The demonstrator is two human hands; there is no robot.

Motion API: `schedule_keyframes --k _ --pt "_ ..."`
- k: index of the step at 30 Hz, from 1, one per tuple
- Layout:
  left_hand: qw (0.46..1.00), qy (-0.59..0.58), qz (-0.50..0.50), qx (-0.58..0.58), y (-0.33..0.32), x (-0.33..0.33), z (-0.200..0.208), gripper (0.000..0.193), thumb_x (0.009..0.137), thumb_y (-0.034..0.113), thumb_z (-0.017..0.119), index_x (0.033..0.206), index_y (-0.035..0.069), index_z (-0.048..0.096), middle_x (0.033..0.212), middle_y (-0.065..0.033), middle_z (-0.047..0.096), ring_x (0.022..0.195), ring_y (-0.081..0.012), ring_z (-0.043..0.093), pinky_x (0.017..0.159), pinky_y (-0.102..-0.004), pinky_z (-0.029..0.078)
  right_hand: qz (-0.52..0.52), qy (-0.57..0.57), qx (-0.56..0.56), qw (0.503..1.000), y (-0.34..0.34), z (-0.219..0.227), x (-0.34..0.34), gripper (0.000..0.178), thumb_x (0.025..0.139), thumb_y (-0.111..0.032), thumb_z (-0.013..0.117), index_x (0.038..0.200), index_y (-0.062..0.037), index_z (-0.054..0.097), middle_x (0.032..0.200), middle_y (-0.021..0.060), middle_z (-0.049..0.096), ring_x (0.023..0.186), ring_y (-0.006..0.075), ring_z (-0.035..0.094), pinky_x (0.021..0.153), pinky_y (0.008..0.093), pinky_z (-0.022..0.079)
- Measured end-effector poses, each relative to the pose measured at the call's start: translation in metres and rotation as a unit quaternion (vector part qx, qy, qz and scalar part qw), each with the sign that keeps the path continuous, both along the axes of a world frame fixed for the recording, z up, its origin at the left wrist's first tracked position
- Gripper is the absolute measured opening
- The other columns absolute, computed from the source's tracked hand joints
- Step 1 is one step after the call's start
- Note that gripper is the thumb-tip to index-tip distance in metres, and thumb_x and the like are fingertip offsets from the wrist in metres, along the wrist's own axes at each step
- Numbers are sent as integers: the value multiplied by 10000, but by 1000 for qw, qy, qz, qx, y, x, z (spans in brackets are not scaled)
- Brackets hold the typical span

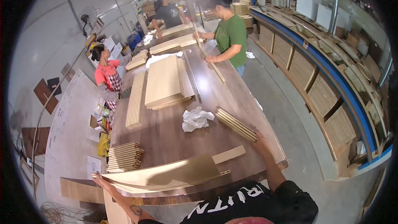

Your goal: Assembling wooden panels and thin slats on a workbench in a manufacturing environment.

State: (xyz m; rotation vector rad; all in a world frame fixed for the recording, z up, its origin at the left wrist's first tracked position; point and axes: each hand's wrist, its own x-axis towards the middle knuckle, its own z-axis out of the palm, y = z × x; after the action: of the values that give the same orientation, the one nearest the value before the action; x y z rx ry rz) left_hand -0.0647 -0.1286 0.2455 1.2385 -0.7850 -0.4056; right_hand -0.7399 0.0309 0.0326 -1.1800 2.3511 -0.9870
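A long thin wooden panel (166, 174) lies along the near edge of the wood-topped table (166, 141), with edge strips along its sides. My left hand (98, 179) is closed on the panel's left end. My right hand (262, 144) is closed round the near end of a bundle of grooved wooden strips (236, 124) at the table's right side; the fingers are partly hidden. A short flat board (229, 154) sticks out beyond the panel's right end. Left of centre, behind the panel, is a stack of short wooden strips (124, 156).
A crumpled white cloth (197, 119) lies mid-table, near a pile of wooden panels (163, 81) and long strips (136, 99). A person in green (232, 37) handles a long strip; two others work farther off. A blue-edged rack (315, 58) stands at right.
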Motion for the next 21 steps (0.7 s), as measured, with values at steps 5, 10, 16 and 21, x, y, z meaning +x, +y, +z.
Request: schedule_keyframes --k 5,10,16,21 --pt "999 -9 -6 -31 15 30 -17 747 896 457 527 1421 5 246 1412 -198 338 1274 -319 373 1053 -450 329 67 32 -103 992 -28 -10 5 570 791 -146 613 1307 -1 419 1195 274 525 1151 426 494 959 472 418" --pt "999 -4 19 -33 16 66 -35 735 870 484 541 1420 63 294 1395 -162 375 1281 -305 369 1037 -459 313 -102 -42 -84 990 -18 34 59 637 818 -203 636 1351 11 359 1234 274 492 1166 433 479 961 465 418" --pt "997 31 63 26 11 91 -43 703 852 454 533 1405 66 340 1386 -153 392 1285 -306 359 1043 -467 279 -177 11 -61 982 -5 5 69 536 797 -218 678 1218 19 447 1100 248 561 1015 417 566 858 458 459" --pt "999 -8 43 -8 20 46 -18 676 850 442 533 1362 26 383 1347 -172 425 1238 -313 406 1012 -448 326 -184 -9 -140 973 -10 -14 67 540 782 -216 701 1205 18 460 1047 245 581 969 404 580 827 449 466"
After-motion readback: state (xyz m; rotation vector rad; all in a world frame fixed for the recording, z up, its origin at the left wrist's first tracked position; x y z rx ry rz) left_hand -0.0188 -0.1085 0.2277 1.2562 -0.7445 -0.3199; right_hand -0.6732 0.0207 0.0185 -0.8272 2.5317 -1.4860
